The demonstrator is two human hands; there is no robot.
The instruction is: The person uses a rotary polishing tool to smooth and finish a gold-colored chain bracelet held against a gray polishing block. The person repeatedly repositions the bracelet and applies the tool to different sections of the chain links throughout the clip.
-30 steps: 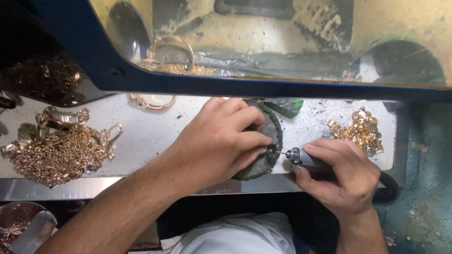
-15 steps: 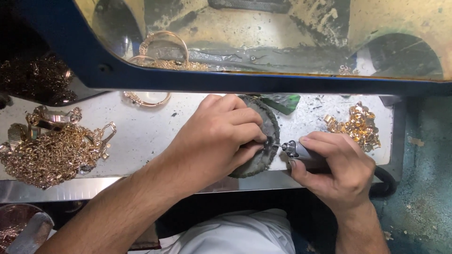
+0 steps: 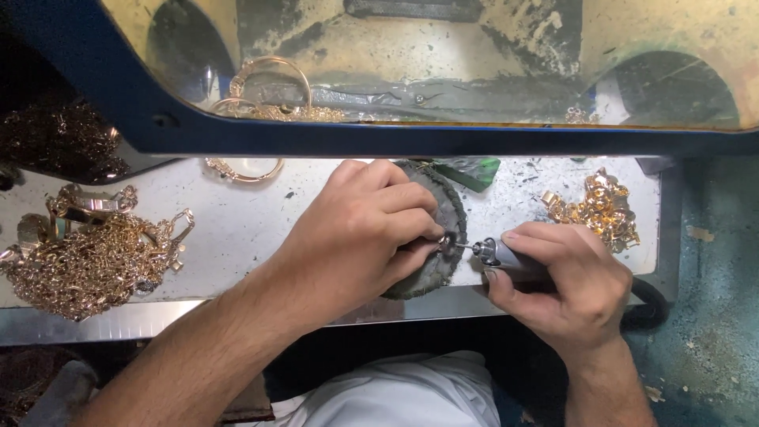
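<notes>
Rotary handpiece working a small piece pinched at the edge of a dark round pad.

No packages, labels or signs in view. Left hand [image 3: 356, 237] lies palm-down over the dark round pad [image 3: 443, 229] on the white surface [image 3: 245, 229], fingers curled, grip closed on a small metal piece [image 3: 447, 239] at the pad's right edge (piece mostly hidden by the fingertips). Right hand [image 3: 565, 289] comes in from the right, grip wrapped around the grey rotary handpiece [image 3: 510, 259], held near level with its thin bit touching the piece; black cord [image 3: 652, 296] trails off right. Pile of gold chains [image 3: 87, 257] far left, gold bangle [image 3: 243, 170] at the top edge, smaller gold cluster [image 3: 597, 207] right of the pad, green scrap [image 3: 473, 170] just behind the pad. Blue-framed shield [image 3: 395, 138] spans the top.
</notes>
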